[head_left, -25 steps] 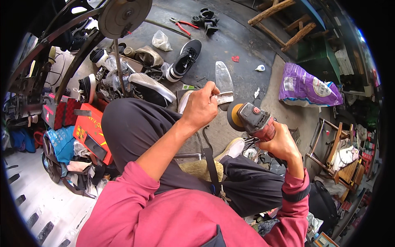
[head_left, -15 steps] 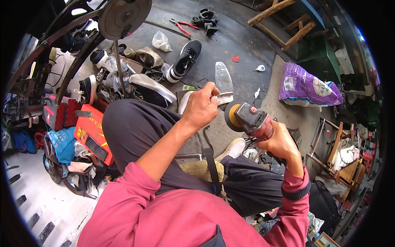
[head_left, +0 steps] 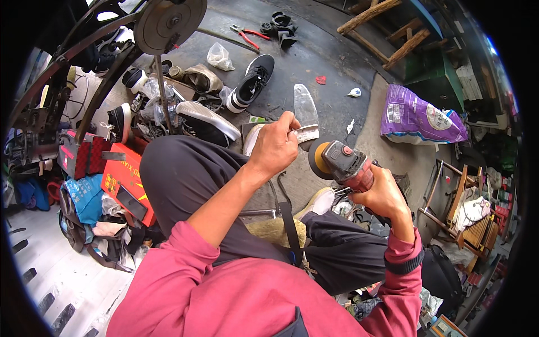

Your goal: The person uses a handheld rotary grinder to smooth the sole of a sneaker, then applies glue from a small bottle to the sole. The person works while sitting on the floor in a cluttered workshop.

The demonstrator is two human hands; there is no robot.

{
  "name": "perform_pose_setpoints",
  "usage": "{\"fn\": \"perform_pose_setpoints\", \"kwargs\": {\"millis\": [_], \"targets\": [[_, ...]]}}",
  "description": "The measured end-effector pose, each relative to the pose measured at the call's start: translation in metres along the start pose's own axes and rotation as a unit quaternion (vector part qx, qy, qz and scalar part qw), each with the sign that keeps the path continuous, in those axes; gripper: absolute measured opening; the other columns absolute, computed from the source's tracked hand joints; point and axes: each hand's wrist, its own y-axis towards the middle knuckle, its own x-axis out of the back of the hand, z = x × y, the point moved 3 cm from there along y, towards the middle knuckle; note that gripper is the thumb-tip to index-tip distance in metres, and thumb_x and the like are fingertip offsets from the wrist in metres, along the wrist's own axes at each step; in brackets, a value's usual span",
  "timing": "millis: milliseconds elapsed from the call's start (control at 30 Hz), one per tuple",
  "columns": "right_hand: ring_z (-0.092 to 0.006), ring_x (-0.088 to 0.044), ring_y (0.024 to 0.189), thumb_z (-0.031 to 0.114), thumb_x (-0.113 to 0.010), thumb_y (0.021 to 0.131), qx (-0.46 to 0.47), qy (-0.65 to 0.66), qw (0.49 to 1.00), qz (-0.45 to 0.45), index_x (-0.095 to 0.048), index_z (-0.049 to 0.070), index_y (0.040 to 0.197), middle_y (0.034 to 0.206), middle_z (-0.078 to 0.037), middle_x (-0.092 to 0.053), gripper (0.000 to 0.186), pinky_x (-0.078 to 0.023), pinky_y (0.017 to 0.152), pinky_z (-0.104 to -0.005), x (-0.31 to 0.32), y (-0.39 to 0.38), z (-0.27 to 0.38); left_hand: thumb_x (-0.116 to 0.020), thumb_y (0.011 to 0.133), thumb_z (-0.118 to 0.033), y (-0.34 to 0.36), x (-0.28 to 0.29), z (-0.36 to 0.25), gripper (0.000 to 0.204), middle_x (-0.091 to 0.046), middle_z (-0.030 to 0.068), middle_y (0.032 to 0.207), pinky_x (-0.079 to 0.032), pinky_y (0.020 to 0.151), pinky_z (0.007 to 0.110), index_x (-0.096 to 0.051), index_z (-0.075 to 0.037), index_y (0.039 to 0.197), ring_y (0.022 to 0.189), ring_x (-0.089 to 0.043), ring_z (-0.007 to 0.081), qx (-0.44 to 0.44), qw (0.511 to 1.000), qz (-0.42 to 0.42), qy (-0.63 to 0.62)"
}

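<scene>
Head view: the left hand has its fingers clenched around the near end of a grey shoe sole, holding it out above the knees so that its long tip points away over the concrete floor. The right hand is closed around the red body of an angle grinder, whose orange sanding disc faces the sole and sits just below and to the right of the held end; whether disc and sole touch cannot be told. Both forearms come out of pink sleeves over dark trousers. Beyond the left hand lie a black-and-white sneaker, a white-soled shoe and red-handled pliers. At the far left stand a red box and a metal wheel on its frame; a purple sack lies at the right.
</scene>
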Motion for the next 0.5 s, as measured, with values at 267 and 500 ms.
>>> {"fn": "perform_pose_setpoints", "kwargs": {"millis": [267, 500], "targets": [[-0.0309, -0.075, 0.08, 0.018, -0.086, 0.065, 0.017, 0.009, 1.0, -0.003, -0.073, -0.004, 0.102, 0.086, -0.02, -0.076, 0.046, -0.058, 0.08, -0.0406, 0.001, 0.014, 0.0, -0.057, 0.092, -0.001, 0.002, 0.001, -0.001, 0.016, -0.072, 0.0195, 0.085, -0.053, 0.069, 0.039, -0.064, 0.002, 0.107, 0.072, -0.07, 0.0276, 0.022, 1.0, 0.017, -0.002], [-0.0276, -0.075, 0.079, 0.017, -0.087, 0.067, -0.036, -0.002, 0.999, -0.008, -0.074, -0.005, 0.102, 0.085, -0.018, -0.076, 0.043, -0.058, 0.081, -0.0385, 0.007, -0.011, -0.018, -0.055, 0.091, -0.003, 0.011, 0.007, 0.003, 0.016, -0.07, 0.0207, 0.083, -0.052, 0.071, 0.042, -0.064, 0.002, 0.104, 0.075, -0.069, 0.0337, 0.048, 0.998, 0.043, -0.02]]}}
